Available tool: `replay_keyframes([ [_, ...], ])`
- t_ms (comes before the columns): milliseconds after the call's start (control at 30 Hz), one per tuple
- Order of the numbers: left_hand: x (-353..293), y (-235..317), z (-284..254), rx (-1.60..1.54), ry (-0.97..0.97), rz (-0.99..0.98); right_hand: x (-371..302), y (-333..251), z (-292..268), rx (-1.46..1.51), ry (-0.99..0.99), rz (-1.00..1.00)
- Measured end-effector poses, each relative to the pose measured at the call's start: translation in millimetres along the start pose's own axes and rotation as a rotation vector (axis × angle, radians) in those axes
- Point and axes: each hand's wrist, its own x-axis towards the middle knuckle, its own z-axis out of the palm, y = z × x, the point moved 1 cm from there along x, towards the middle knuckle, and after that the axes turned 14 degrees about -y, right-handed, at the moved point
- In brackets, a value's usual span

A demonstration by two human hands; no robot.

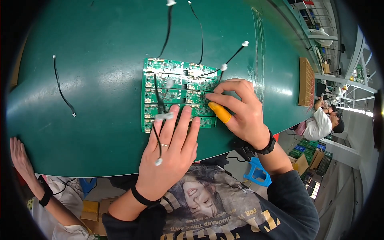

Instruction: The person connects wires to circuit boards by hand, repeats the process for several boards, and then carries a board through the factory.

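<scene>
A green circuit board panel (172, 96), made of several joined strips, lies on the green table mat. My left hand (168, 148) rests flat on its near left part, fingers extended and slightly apart. Across that hand hangs a black cable (157, 140) with a white connector. At the panel's right edge, my right hand (240, 108) pinches with bent fingers, and a yellow finger cot (219, 112) covers its thumb. What lies between those fingertips is too small to make out. More black cables with white plugs rise from the board, one of them a cable (236, 54) beyond my right hand.
A loose black cable (60, 86) lies on the mat to the left. Another person's hand (21, 156) rests at the table's left edge. To the far right stand a cardboard tray (306, 82) and a seated person (320, 125). A blue stool (257, 172) is below the table edge.
</scene>
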Motion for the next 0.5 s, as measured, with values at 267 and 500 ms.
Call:
replay_keyframes([
  [267,-8,-2,-1,0.042,0.066,0.036,2,3,11,0.057,0.07,-0.122],
  [500,-55,-8,-31,-0.091,0.288,0.113,9,-3,7,0.086,0.065,-0.189],
])
